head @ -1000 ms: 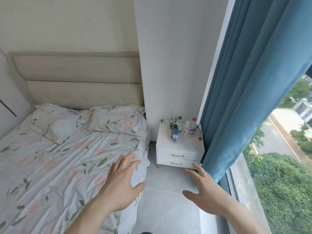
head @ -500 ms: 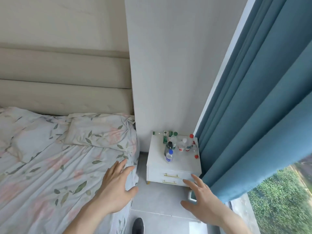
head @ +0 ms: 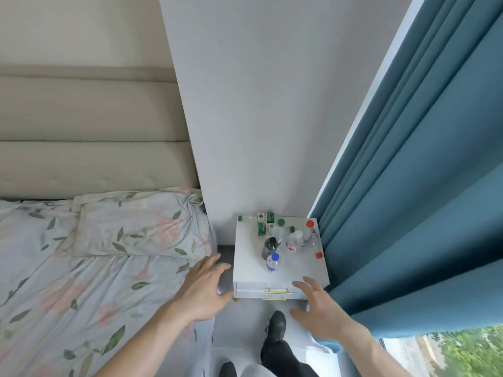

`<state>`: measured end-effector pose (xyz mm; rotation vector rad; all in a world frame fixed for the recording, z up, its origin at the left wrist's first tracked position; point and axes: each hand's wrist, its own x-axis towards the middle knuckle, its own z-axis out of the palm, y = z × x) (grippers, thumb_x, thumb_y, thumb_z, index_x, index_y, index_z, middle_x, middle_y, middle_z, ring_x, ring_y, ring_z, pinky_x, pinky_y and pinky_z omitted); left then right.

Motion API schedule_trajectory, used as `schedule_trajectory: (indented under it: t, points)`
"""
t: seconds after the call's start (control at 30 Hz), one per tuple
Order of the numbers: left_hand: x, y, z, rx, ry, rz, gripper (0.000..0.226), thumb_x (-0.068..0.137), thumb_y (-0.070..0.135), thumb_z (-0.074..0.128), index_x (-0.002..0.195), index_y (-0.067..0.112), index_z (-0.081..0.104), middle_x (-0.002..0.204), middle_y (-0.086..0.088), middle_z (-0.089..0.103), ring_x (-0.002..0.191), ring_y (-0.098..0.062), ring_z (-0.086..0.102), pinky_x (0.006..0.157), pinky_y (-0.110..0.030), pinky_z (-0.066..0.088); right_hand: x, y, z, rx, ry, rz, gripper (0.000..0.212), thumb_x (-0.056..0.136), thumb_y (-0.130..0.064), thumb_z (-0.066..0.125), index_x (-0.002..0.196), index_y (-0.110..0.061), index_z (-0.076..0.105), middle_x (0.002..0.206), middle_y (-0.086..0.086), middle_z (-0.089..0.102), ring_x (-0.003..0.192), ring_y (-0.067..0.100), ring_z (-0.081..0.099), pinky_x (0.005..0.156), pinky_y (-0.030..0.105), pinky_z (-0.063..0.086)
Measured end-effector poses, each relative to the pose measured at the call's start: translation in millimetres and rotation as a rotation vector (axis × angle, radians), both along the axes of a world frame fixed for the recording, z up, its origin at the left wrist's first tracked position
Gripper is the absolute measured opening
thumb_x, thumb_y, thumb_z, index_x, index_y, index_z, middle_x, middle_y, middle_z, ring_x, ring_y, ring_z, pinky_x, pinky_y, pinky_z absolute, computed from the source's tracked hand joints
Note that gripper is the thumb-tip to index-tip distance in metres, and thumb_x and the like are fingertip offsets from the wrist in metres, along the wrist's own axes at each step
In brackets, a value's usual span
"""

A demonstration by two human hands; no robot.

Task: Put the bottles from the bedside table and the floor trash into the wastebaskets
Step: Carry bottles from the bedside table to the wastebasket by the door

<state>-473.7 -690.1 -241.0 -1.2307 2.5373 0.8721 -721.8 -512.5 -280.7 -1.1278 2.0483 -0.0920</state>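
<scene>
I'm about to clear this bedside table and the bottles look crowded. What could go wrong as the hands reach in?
1. The bottles stand bunched together on the bedside table; reaching past the blue-capped bottle in front could topple the ones behind.
2. The red-capped bottle sits near the edge by the curtain and might roll off behind it.
3. Both the left hand and right hand are empty, and no wastebasket is in view.

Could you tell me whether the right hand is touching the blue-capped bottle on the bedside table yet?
Apart. In the head view, bare tabletop separates the right hand from the blue-capped bottle.
</scene>
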Motion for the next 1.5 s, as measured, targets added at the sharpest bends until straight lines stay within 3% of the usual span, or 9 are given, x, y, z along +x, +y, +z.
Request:
schedule_trajectory:
  t: [0.37, 0.57, 0.7, 0.9, 1.0, 1.13, 1.23, 1.3, 1.5]
  points:
    - [-80.7, -86.0, -40.7, 0.120, -0.120, 0.031, 0.069, 0.092, 0.049, 0.058, 0.154, 0.032, 0.035, 0.169, 0.005, 0.011, 0.153, -0.018, 0.021, 0.120, -0.034, 0.027, -71.0, -126.4, -86.2, 0.182, -0.066, 0.099, 0.072, 0.094, -0.035, 0.056, 0.159, -0.030, 0.025, 0.168, -0.006, 0.008, 0.143, 0.026, 0.039, 0.112, 0.035, 0.041]
    - [-139.6, -122.2, -61.7, 0.133, -0.184, 0.008, 0.063, 0.093, 0.046, 0.061, 0.150, 0.030, 0.041, 0.165, 0.006, 0.021, 0.146, -0.025, 0.036, 0.115, -0.039, 0.037, -93.0, -172.9, -133.0, 0.271, -0.009, 0.236, 0.071, 0.089, -0.013, 0.051, 0.156, -0.024, 0.030, 0.163, -0.001, 0.010, 0.126, 0.031, 0.046, 0.092, 0.037, 0.049]
    - [-158.6, -127.9, -74.4, 0.216, -0.181, -0.009, 0.060, 0.090, 0.044, 0.058, 0.147, 0.033, 0.043, 0.163, 0.009, 0.023, 0.144, -0.022, 0.039, 0.113, -0.037, 0.040, -90.2, -186.7, -163.9, 0.307, -0.008, 0.308, 0.068, 0.079, -0.001, 0.053, 0.143, -0.020, 0.039, 0.161, 0.000, 0.009, 0.118, 0.032, 0.046, 0.076, 0.036, 0.041]
    - [-176.1, -151.1, -96.6, 0.240, -0.287, -0.162, 0.056, 0.096, 0.043, 0.054, 0.149, 0.032, 0.040, 0.166, 0.009, 0.017, 0.146, -0.022, 0.035, 0.115, -0.041, 0.040, -94.6, -218.8, -209.7, 0.347, -0.014, 0.259, 0.057, 0.086, 0.001, 0.053, 0.140, -0.017, 0.044, 0.165, 0.000, 0.006, 0.122, 0.032, 0.047, 0.084, 0.035, 0.047]
    - [-196.5, -159.7, -110.8, 0.266, -0.321, -0.229, 0.057, 0.099, 0.040, 0.054, 0.152, 0.029, 0.038, 0.168, 0.007, 0.013, 0.151, -0.022, 0.027, 0.118, -0.042, 0.035, -106.9, -222.4, -229.0, 0.397, -0.059, 0.192, 0.058, 0.082, 0.004, 0.052, 0.138, -0.013, 0.047, 0.163, -0.002, 0.010, 0.116, 0.032, 0.054, 0.081, 0.035, 0.051]
    - [-232.9, -166.1, -140.8, 0.293, -0.363, -0.289, 0.056, 0.099, 0.036, 0.054, 0.152, 0.025, 0.039, 0.167, 0.006, 0.014, 0.148, -0.023, 0.031, 0.115, -0.042, 0.038, -113.5, -211.1, -257.4, 0.314, -0.147, 0.109, 0.059, 0.085, 0.004, 0.051, 0.139, -0.018, 0.046, 0.153, -0.012, 0.021, 0.096, 0.026, 0.058, 0.081, 0.033, 0.054]
    - [-256.2, -168.1, -167.7, 0.296, -0.410, -0.333, 0.056, 0.098, 0.032, 0.055, 0.151, 0.022, 0.040, 0.166, 0.003, 0.015, 0.143, -0.026, 0.036, 0.110, -0.043, 0.041, -114.8, -199.4, -268.3, 0.234, -0.170, -0.050, 0.049, 0.085, 0.001, 0.057, 0.131, -0.016, 0.054, 0.136, -0.006, 0.047, 0.095, 0.022, 0.062, 0.085, 0.031, 0.056]
    - [-268.5, -166.2, -186.3, 0.293, -0.440, -0.358, 0.056, 0.098, 0.029, 0.056, 0.151, 0.021, 0.040, 0.166, 0.001, 0.013, 0.139, -0.027, 0.038, 0.105, -0.044, 0.045, -119.2, -190.6, -268.7, 0.196, -0.137, -0.105, 0.040, 0.085, 0.002, 0.061, 0.121, -0.016, 0.059, 0.128, -0.003, 0.050, 0.092, 0.022, 0.062, 0.086, 0.029, 0.056]
    - [-287.5, -154.7, -225.9, 0.273, -0.437, -0.346, 0.063, 0.093, 0.019, 0.061, 0.151, 0.019, 0.036, 0.160, 0.001, 0.008, 0.119, -0.029, 0.050, 0.093, -0.040, 0.051, -121.8, -171.2, -276.5, 0.069, -0.185, -0.279, 0.038, 0.094, -0.001, 0.063, 0.127, -0.019, 0.062, 0.138, -0.007, 0.040, 0.115, 0.019, 0.059, 0.099, 0.020, 0.049]
